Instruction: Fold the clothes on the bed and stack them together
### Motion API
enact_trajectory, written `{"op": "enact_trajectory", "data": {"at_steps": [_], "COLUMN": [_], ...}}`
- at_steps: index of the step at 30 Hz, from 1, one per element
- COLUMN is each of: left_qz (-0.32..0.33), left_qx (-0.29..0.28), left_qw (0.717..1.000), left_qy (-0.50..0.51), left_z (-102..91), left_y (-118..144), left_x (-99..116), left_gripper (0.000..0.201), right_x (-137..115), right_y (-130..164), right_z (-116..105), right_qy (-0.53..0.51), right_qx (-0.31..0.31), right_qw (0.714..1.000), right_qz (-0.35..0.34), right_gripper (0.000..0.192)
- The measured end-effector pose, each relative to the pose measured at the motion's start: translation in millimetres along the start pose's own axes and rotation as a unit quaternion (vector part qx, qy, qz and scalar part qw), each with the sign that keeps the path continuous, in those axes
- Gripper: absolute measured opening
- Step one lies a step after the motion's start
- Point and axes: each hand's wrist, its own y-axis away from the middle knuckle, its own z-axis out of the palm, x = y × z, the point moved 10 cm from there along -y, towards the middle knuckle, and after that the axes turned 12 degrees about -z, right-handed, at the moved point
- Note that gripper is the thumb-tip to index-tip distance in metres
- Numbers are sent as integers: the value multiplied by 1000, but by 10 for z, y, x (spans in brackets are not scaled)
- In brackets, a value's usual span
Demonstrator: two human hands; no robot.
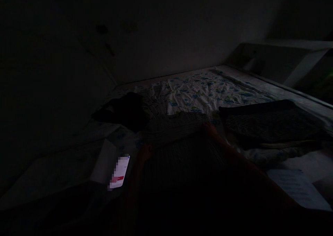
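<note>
The view is very dark. A dark garment with faint stripes lies spread on the bed in front of me, its near part lost in shadow. At its left edge is my left hand, with fingers curled onto the cloth. Farther away, at the far right corner, my right hand appears closed on the fabric. A lit phone rests to the left of my left forearm, beside a pale flat item whose kind I cannot make out.
A white sheet with blue and green flowers covers the bed. Black cloth is heaped at the left. Dark folded fabric lies at the right, with pale papers nearer me. A wall rises behind.
</note>
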Motion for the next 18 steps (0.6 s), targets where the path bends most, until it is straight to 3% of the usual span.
{"op": "enact_trajectory", "data": {"at_steps": [6, 11, 15, 18], "left_qz": [65, 23, 21, 22], "left_qx": [49, 66, 3, -66], "left_qw": [997, 997, 999, 992], "left_qy": [14, 34, 32, 105], "left_z": [-135, -281, -180, -138], "left_y": [49, 60, 19, -75], "left_x": [253, 212, 162, 101], "left_gripper": [34, 47, 41, 25], "right_x": [-54, -46, 12, 170], "right_y": [21, -2, -68, -145], "right_z": [-65, -147, -52, 31], "right_qy": [1, -40, -109, -272], "right_qx": [-6, 34, 18, 17], "right_qw": [1000, 999, 993, 960], "right_qz": [-2, -2, -34, -61], "right_gripper": [50, 45, 40, 30]}}
